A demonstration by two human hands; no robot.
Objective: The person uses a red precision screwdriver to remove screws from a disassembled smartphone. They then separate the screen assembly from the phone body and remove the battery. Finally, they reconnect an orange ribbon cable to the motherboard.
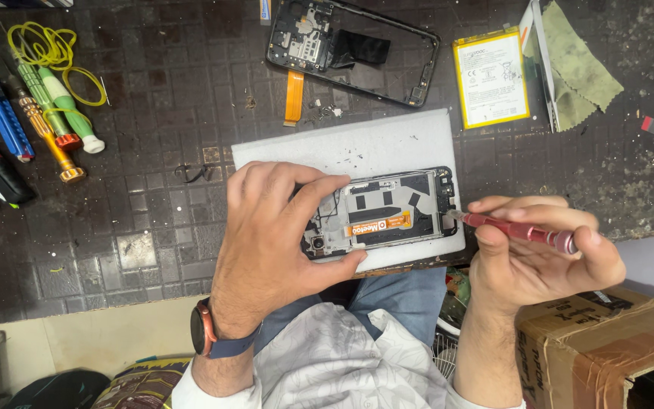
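Your left hand was clamped over the near end of the opened smartphone, thumb under its front edge and fingers curled over the far edge, pinning it flat on the white pad at the front of the dark tiled workbench. Your right hand was closed around a red precision screwdriver, held almost level, its tip touching the phone's right end beside the orange flex cable that crossed the middle of the board.

To do this well, you needed the driver tipped more upright, in line with the screw; that shallow angle looked likely to slip and round the head. Your left-hand grip was sound, since the phone could not slide on the pad. You needed light downward pressure, slow turns with the fingertips, and the tip kept clear of the flex cable.

Behind the pad lay the phone's black back frame with another orange ribbon hanging from it, small loose screws just beside it, a yellow-edged battery and a green cloth to the right. Spare screwdrivers lay well apart at the left, and a cardboard box sat by your right knee.
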